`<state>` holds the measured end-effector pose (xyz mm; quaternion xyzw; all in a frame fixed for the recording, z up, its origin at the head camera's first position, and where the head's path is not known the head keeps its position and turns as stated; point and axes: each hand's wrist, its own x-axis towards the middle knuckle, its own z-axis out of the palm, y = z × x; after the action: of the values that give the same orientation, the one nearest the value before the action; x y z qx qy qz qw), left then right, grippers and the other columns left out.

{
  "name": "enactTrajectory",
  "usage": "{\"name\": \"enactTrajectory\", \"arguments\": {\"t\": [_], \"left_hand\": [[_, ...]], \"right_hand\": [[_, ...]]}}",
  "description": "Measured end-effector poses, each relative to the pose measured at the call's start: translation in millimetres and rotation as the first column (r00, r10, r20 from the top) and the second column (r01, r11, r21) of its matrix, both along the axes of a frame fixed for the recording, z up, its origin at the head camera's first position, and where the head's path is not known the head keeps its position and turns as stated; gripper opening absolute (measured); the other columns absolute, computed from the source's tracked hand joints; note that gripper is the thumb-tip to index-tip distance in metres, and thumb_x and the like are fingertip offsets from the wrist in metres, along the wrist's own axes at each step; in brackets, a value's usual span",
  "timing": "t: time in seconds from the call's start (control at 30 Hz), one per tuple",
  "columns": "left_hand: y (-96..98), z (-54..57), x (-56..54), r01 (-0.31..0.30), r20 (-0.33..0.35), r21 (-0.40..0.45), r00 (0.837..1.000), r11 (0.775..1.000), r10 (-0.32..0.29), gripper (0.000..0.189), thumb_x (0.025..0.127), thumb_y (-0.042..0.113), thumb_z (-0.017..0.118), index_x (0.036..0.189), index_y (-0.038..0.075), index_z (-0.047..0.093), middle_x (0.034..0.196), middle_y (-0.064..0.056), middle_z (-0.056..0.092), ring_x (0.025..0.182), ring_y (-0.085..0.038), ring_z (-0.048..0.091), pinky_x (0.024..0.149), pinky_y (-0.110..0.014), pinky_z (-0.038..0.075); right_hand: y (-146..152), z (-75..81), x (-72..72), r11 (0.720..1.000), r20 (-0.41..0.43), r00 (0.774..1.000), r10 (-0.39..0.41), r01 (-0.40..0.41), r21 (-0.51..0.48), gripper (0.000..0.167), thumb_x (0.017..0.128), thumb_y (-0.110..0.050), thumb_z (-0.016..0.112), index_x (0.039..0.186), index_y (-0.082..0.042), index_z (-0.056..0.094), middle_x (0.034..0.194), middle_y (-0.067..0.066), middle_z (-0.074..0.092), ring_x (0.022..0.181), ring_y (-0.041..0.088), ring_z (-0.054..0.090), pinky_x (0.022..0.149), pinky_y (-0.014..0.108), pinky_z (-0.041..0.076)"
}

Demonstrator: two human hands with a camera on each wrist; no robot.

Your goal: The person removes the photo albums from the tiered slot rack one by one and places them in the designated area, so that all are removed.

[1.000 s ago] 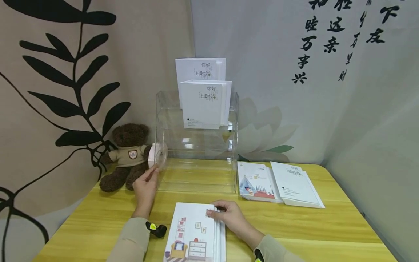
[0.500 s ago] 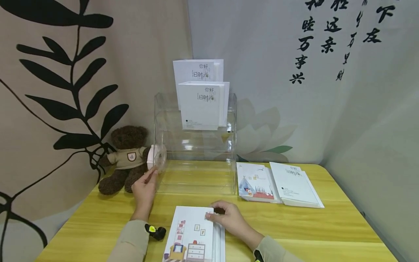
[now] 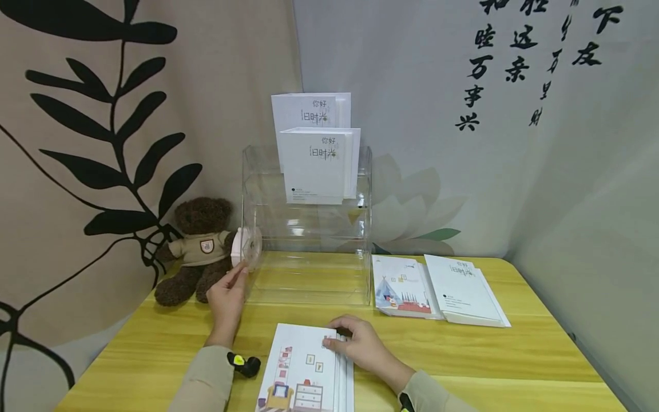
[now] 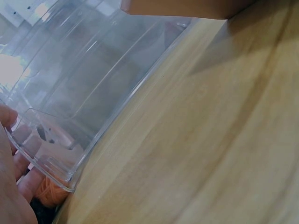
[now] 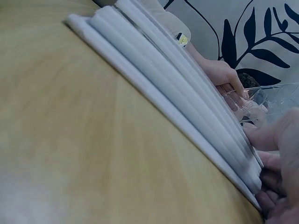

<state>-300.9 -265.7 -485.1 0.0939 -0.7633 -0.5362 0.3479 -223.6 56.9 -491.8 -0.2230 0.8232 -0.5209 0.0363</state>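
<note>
A stack of notebooks [image 3: 304, 366] with a furniture drawing on its top cover lies on the table in front of me. My right hand [image 3: 362, 346] grips its far right corner, thumb on the cover and fingers at the edge. In the right wrist view, the white page edges [image 5: 177, 88] show several notebooks piled slightly out of line. My left hand [image 3: 227, 300] pinches the lower left side of a clear plastic rack [image 4: 112, 51]; in the left wrist view its fingers [image 4: 30, 182] show at the transparent wall. White notebooks [image 3: 315, 171] stand on the rack's two upper tiers.
A brown teddy bear [image 3: 202, 246] sits left of the rack, beside a pale round object [image 3: 244, 249]. Right of the rack lie two piles, illustrated notebooks [image 3: 401, 286] and white notebooks [image 3: 460, 289]. A printed curtain [image 3: 412, 86] hangs behind the table [image 3: 489, 355].
The far edge of the stack under my right hand has shifted slightly toward me. The head view has moved a little; my left hand keeps its place on the rack.
</note>
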Motion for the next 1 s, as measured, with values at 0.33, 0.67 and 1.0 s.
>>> {"name": "enactTrajectory", "arguments": {"t": [0.33, 0.67, 1.0], "left_hand": [[-5.5, 6.3, -0.4, -0.013, 0.001, -0.017, 1.0, 1.0, 0.013, 0.026, 0.095, 0.041, 0.071, 0.117, 0.031, 0.078, 0.112, 0.005, 0.075, 0.087, 0.005, 0.065, 0.072, -0.01, 0.049], [-6.3, 6.4, 1.4, -0.011, 0.029, -0.005, 1.0, 1.0, 0.011, 0.025, 0.095, 0.039, 0.072, 0.118, 0.031, 0.077, 0.114, 0.005, 0.074, 0.099, -0.008, 0.069, 0.073, -0.009, 0.049], [-1.9, -0.8, 1.3, 0.0, 0.013, 0.008, 1.0, 1.0, 0.0, 0.023, 0.095, 0.034, 0.073, 0.116, 0.03, 0.078, 0.113, 0.006, 0.074, 0.101, -0.009, 0.069, 0.075, -0.008, 0.049]], "right_hand": [[-4, 4.0, -1.0, 1.0, -0.019, 1.0, 0.019, -0.019, 0.005, 0.029, 0.092, -0.036, 0.075, 0.114, -0.017, 0.073, 0.114, -0.006, 0.069, 0.111, 0.018, 0.063, 0.096, 0.038, 0.051], [-1, 11.5, -1.8, 0.987, -0.054, 0.996, 0.067, -0.074, -0.143, 0.028, 0.1, -0.025, 0.066, 0.123, -0.011, 0.069, 0.124, 0.002, 0.068, 0.118, 0.025, 0.061, 0.101, 0.045, 0.049], [42, 88.9, -34.8, 0.953, -0.298, 0.908, 0.295, -0.303, 0.018, 0.038, 0.103, -0.019, 0.061, 0.141, -0.025, 0.057, 0.146, 0.0, 0.054, 0.137, 0.022, 0.048, 0.113, 0.05, 0.036]]}}
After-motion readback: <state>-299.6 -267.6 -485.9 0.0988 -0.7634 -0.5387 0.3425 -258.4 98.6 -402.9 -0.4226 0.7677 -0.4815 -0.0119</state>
